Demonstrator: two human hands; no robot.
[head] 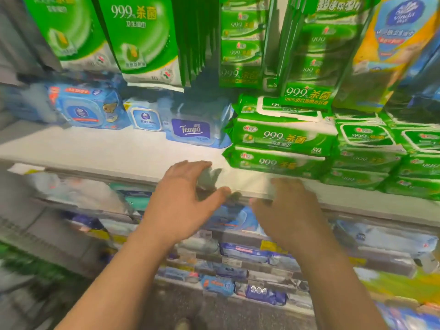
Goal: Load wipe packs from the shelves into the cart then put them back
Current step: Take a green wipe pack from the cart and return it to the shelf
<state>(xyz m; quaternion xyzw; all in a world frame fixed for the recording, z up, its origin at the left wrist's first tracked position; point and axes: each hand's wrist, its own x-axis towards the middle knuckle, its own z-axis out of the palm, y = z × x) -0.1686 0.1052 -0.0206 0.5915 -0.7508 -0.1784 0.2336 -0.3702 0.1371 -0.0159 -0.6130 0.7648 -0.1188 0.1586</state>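
Head view: left hand (188, 198) and right hand (285, 208) are hovering with fingers spread, grasping nothing, at the white shelf (95, 148) edge. Glossy green soft-film wipe packs (283, 148) are sitting stacked on it, just beyond the right hand; a blue Tempo pack (195, 132) is lying left of them.

Green wipe packs (281, 136) with white lettering, blue Tempo pack (195, 132), white shelf (107, 148).

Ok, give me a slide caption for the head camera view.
Both empty hands, left and right, reach toward stacked green wipe packs on a white shelf.
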